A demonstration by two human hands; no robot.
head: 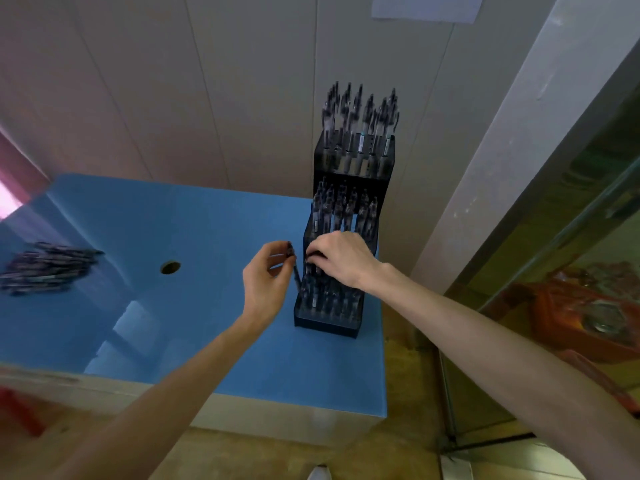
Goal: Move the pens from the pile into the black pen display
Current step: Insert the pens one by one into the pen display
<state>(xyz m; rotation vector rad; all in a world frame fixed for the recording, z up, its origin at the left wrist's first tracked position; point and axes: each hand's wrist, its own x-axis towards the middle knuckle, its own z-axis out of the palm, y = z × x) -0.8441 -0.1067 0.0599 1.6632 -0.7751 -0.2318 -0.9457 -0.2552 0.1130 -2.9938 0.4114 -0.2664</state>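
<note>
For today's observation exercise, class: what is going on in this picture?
A person is filling a tiered black pen display on a blue table. The left hand pinches a pen beside the lowest tier; the right hand curls over pens in the display. The upper tiers look full. A pile of pens remains at the table's left.

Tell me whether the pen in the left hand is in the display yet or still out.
Out. The left hand pinches the pen beside the black pen display, its tip just outside the bottom tier.
</note>
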